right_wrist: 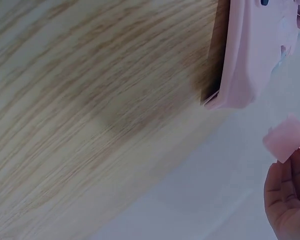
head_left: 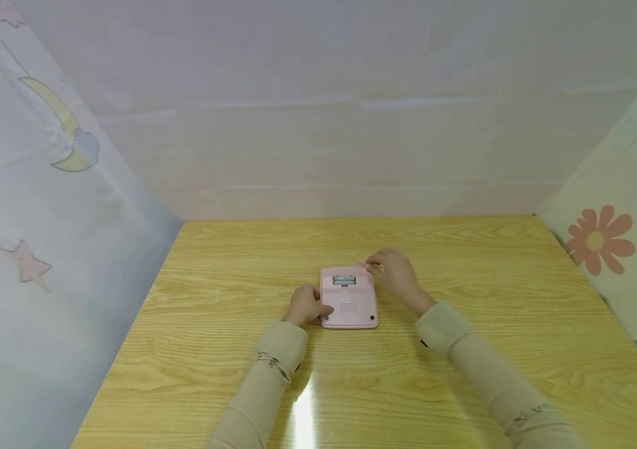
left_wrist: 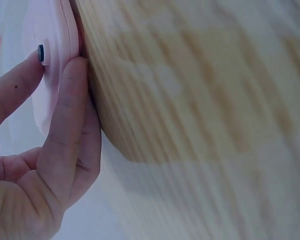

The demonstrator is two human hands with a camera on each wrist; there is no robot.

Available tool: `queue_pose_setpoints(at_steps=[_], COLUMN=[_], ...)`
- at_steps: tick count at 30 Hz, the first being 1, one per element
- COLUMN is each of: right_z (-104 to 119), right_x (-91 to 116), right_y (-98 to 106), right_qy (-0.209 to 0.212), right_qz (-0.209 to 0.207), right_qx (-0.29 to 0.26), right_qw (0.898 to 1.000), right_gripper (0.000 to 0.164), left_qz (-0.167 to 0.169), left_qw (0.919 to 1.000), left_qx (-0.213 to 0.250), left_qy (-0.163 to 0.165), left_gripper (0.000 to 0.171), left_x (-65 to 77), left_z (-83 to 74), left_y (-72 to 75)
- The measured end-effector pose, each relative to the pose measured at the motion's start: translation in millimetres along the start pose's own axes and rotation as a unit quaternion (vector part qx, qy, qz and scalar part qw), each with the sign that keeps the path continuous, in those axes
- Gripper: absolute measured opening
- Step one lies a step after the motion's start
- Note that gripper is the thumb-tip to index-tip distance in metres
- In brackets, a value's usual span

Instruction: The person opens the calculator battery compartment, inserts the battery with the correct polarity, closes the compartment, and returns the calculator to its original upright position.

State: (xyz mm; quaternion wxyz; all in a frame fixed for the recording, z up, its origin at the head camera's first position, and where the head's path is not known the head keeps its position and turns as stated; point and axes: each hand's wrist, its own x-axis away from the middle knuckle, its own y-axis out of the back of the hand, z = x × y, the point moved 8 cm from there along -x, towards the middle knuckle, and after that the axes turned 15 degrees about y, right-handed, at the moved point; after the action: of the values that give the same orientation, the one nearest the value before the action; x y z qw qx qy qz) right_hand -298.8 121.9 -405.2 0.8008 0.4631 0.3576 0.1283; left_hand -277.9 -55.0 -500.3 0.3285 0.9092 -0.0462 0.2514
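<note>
A pink calculator (head_left: 359,318) lies back side up on the table, its battery compartment uncovered. Two batteries (head_left: 344,280) sit side by side in that compartment. My left hand (head_left: 303,305) grips the calculator's lower left edge, thumb on the back near a dark round foot (left_wrist: 41,53) and fingers along the side. Just past the upper right corner, my right hand (head_left: 397,274) pinches a small pink battery cover (right_wrist: 284,137) between thumb and fingers. In the right wrist view the cover is apart from the calculator.
The wood-grain table (head_left: 212,349) extends on all sides of the calculator. Pale cloth (head_left: 318,143) hangs behind its far edge, and printed cloths with a moon and flowers stand at left and right.
</note>
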Motion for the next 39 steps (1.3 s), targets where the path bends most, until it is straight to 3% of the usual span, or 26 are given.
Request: queue_pose_setpoints(at_steps=[9, 21, 27, 33, 39], right_z=[5.2, 13.6, 18.0, 21.7, 21.8], right_x=[-4.2, -11.7, -14.9, -18.3, -19.2], right_y=[-14.0, -31.4, -40.4, -46.6, -53.5], right_qy=[-0.011, 0.031, 0.043, 0.043, 0.042], right_qz=[0.032, 0.038, 0.046, 0.051, 0.068], right_qx=[0.002, 0.041, 0.034, 0.016, 0.032], right_qw=[0.999, 0.998, 0.997, 0.998, 0.996], right_gripper=[0.011, 0.009, 0.008, 0.007, 0.008], left_qz=[0.003, -0.003, -0.001, 0.001, 0.002], left_qw=[1.0000, 0.9999, 0.9999, 0.9998, 0.9998], left_qx=[0.004, 0.003, 0.009, 0.012, 0.015], left_qy=[0.000, -0.010, -0.012, -0.014, -0.014], left_gripper=[0.026, 0.027, 0.027, 0.027, 0.027], left_x=[-0.8, 1.8, 2.1, 2.6, 3.6], left_z=[0.5, -1.8, -2.2, -1.9, -3.0], left_y=[-0.4, 1.2, 1.4, 1.3, 1.5])
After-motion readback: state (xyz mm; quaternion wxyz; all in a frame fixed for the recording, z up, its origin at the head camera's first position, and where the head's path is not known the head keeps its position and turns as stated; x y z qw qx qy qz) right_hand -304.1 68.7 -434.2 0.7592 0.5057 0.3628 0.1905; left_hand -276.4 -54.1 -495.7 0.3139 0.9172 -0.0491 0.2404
